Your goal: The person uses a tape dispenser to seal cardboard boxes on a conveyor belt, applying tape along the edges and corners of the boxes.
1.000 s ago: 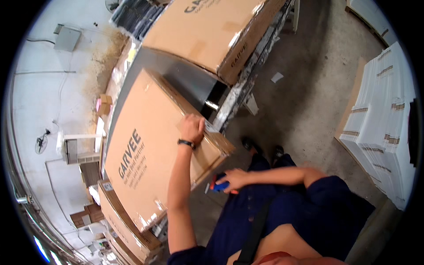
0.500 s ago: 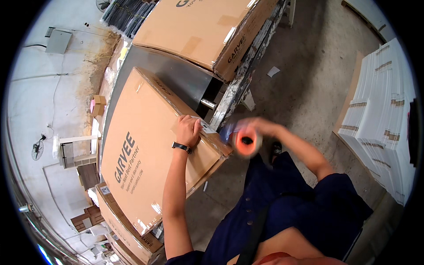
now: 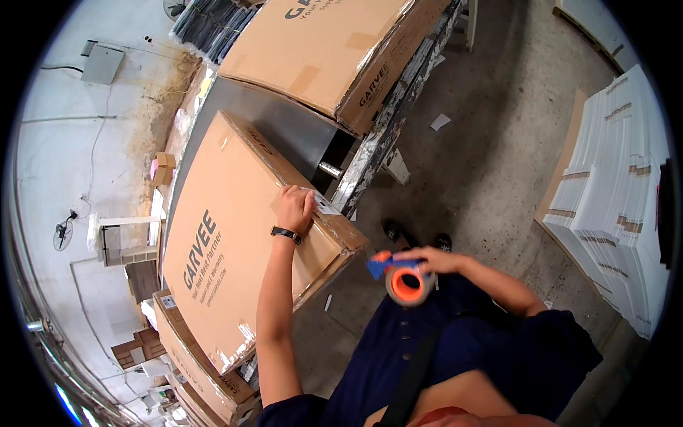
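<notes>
A large brown cardboard box (image 3: pixel 228 242) lies tilted on the metal-topped bench, its near corner jutting past the bench edge. My left hand (image 3: pixel 294 208) rests on the box close to its right upper edge, fingers laid over the surface beside a white label (image 3: pixel 326 203). A blue and orange tape dispenser (image 3: pixel 384 266) with a roll of tape is in my right hand (image 3: pixel 440 260), fingers closed around it. The dispenser hangs apart from the box, just off its near corner. Clear tape shines along that corner.
A second large box (image 3: pixel 313 57) sits farther along the bench (image 3: pixel 281 114), with dark wrapped bundles (image 3: pixel 210 28) behind it. More boxes (image 3: pixel 206 356) stand at lower left. Stacked white sheets (image 3: pixel 605 192) stand at right. Paper scraps (image 3: pixel 440 122) lie on the floor.
My right hand has drawn the tape dispenser away from the box corner, down and toward my body. My left hand remains on the box.
</notes>
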`<action>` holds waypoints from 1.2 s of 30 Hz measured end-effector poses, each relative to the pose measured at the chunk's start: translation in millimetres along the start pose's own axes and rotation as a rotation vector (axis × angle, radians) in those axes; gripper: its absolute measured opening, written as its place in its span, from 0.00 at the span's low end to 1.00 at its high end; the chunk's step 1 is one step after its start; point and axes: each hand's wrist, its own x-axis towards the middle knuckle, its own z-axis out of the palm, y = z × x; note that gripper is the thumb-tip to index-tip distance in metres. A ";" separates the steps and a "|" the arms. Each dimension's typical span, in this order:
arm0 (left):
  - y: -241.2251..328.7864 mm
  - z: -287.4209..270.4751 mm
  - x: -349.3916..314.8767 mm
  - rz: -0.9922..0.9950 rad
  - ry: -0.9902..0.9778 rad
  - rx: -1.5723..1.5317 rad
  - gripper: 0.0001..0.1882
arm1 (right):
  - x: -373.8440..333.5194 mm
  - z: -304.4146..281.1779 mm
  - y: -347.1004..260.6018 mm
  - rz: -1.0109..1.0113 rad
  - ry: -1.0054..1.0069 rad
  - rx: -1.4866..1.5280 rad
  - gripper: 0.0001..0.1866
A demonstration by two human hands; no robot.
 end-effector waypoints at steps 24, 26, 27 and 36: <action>2.0 7.6 -13.1 -0.169 0.235 0.212 0.12 | -39.6 -73.7 12.2 0.048 0.504 0.218 0.31; 7.9 7.5 -11.9 -0.237 0.259 0.237 0.16 | -64.4 -96.4 -12.7 -0.094 0.682 0.500 0.29; 10.1 8.6 -7.4 -0.289 0.251 0.277 0.21 | -76.0 -102.1 -25.9 -0.179 0.772 0.515 0.30; -38.7 -0.8 12.3 -0.575 0.208 0.203 0.42 | -2.5 -124.1 -180.6 -0.431 0.667 0.855 0.31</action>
